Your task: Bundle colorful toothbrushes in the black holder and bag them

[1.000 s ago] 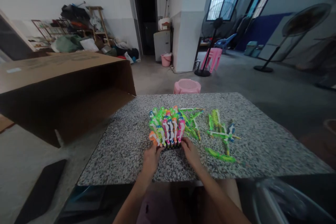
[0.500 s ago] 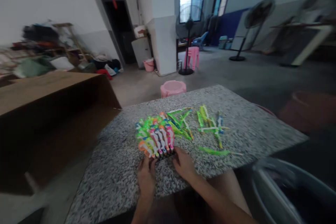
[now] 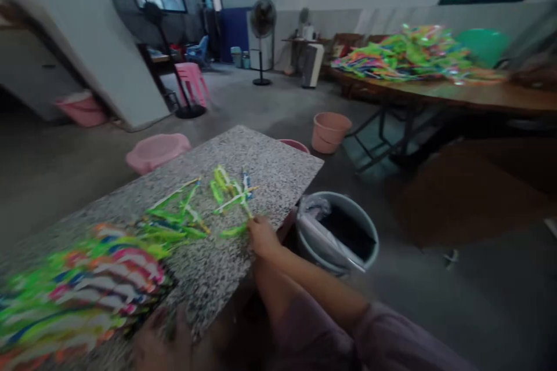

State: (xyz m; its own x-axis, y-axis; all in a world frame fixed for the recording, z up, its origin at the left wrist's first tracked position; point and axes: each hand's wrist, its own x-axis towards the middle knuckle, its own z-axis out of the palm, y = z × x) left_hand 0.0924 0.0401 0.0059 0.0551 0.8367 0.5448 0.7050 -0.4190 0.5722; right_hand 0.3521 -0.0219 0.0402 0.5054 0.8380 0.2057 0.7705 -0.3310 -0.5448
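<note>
On the speckled stone tabletop, my right hand (image 3: 262,237) has its fingers closed at the thin end of a bright green plastic strip (image 3: 235,231). What the strip is, I cannot make out. My left hand (image 3: 163,339) is smeared by motion at the bottom, beside the dark edge of a row of colourful pieces (image 3: 104,284). These pieces are pink, white, orange, yellow and green, set side by side. Further along lie a loose group of green strips with thin stick ends (image 3: 176,214) and another small yellow-green group (image 3: 230,188).
A grey bin (image 3: 337,232) with a plastic bag in it stands right of the stone table (image 3: 261,151). Beyond are a pink stool (image 3: 156,151), an orange-pink bucket (image 3: 331,132) and standing fans (image 3: 263,17). A round wooden table (image 3: 435,90) carries a big colourful heap (image 3: 418,55).
The view has swung right. My right hand has left the row of colourful pieces and reached right to the single green strip. My left hand remains near the row's edge.
</note>
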